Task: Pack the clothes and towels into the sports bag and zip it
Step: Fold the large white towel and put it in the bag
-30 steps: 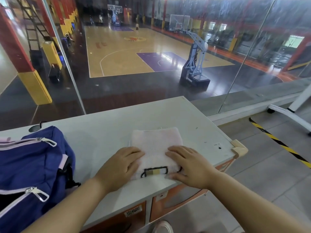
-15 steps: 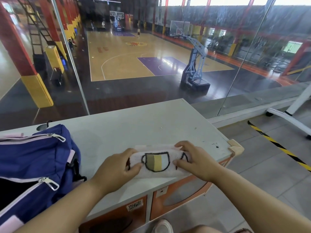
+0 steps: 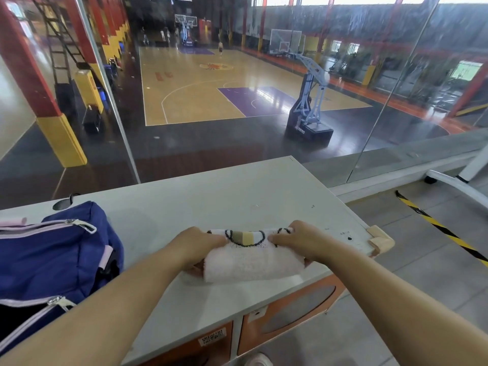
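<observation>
Item in hand: a pale pink towel (image 3: 253, 262) with a cup motif, folded over into a thick roll. It lies on the bench (image 3: 237, 196) to the right of the sports bag (image 3: 52, 260), apart from it and not yet in it.

Hands: the left hand (image 3: 196, 245) grips the end of the roll nearer the bag, fingers curled around it. The right hand (image 3: 298, 243) grips the end farther from the bag in the same way. Both are closed on the towel.

Progress, as judged: folding looks close to complete. The move into the bag and the zipping are outstanding. The blue bag with pink-trimmed zips shows a dark gap along its near zip, which suggests the main compartment is open. Its contents cannot be made out, so the count of items already packed cannot be given. No other clothes show on the bench.

Surface: a pale grey bench top, scuffed, with a cable hole just behind the bag. A foam corner guard (image 3: 380, 240) sits on the corner farthest right of the bag. Orange locker doors (image 3: 290, 313) sit under the top.

Room: beyond the bag a glass wall (image 3: 116, 107) overlooks a basketball court with a wheeled hoop stand (image 3: 309, 112). Far right of the bag, yellow-and-black hazard tape (image 3: 443, 228) crosses the grey floor.
</observation>
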Action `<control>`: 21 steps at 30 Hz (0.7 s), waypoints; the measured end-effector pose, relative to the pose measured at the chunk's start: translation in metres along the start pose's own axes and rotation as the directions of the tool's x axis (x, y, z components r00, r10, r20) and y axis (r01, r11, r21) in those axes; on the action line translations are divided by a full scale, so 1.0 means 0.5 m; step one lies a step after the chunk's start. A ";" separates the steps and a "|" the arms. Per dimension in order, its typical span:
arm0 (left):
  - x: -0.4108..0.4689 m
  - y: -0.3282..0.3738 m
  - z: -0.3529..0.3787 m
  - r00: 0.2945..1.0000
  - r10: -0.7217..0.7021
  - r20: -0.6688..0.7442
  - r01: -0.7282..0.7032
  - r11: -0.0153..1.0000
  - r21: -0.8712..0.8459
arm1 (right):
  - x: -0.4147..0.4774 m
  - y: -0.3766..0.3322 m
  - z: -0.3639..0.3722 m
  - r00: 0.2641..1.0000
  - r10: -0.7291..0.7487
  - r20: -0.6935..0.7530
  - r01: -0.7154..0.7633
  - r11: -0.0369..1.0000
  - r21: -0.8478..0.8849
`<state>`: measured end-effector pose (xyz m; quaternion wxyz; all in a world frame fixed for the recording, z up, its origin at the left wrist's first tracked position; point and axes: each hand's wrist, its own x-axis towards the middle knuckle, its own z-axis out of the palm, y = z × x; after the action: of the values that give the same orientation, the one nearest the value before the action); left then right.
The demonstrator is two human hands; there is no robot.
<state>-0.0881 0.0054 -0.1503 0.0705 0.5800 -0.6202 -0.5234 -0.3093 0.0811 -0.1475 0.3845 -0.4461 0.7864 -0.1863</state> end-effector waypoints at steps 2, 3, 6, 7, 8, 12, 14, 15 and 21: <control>-0.008 0.007 -0.003 0.996 -0.058 0.073 0.065 0.993 -0.099 | -0.007 -0.006 -0.003 0.999 0.032 0.021 -0.032 0.999 0.006; -0.010 0.008 -0.003 0.993 -0.068 0.097 0.080 0.988 -0.129 | -0.012 -0.007 -0.005 0.998 0.052 0.038 -0.053 0.998 0.018; -0.016 0.001 -0.001 0.988 -0.072 0.137 0.097 0.978 -0.183 | -0.027 -0.002 -0.014 0.989 0.099 0.111 -0.109 0.990 0.087; -0.020 -0.003 -0.001 0.986 -0.073 0.149 0.102 0.974 -0.202 | -0.031 0.004 -0.015 0.988 0.093 0.125 -0.105 0.990 0.096; -0.024 -0.006 -0.002 0.984 -0.073 0.163 0.109 0.969 -0.224 | -0.036 0.009 -0.016 0.988 0.082 0.130 -0.095 0.991 0.091; -0.050 -0.018 -0.014 0.976 0.064 0.209 -0.018 0.976 -0.216 | -0.068 0.019 -0.021 0.986 -0.024 0.168 0.022 1.000 0.013; -0.067 -0.030 -0.019 0.963 0.197 0.184 -0.189 0.980 -0.058 | -0.093 0.016 -0.021 0.985 -0.107 0.138 0.122 0.987 -0.102; -0.076 -0.036 -0.020 0.951 0.267 0.159 -0.277 0.960 0.048 | -0.106 0.014 -0.017 0.982 -0.153 0.107 0.172 0.965 -0.196; -0.138 -0.080 -0.030 0.845 0.521 0.119 -0.501 0.697 0.513 | -0.185 -0.018 0.023 0.933 -0.351 0.076 0.346 0.822 -0.452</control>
<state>-0.0298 0.0606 -0.1370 0.0628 0.3906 -0.8738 -0.2828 -0.2670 0.1551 -0.1084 0.2237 -0.6589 0.7152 -0.0652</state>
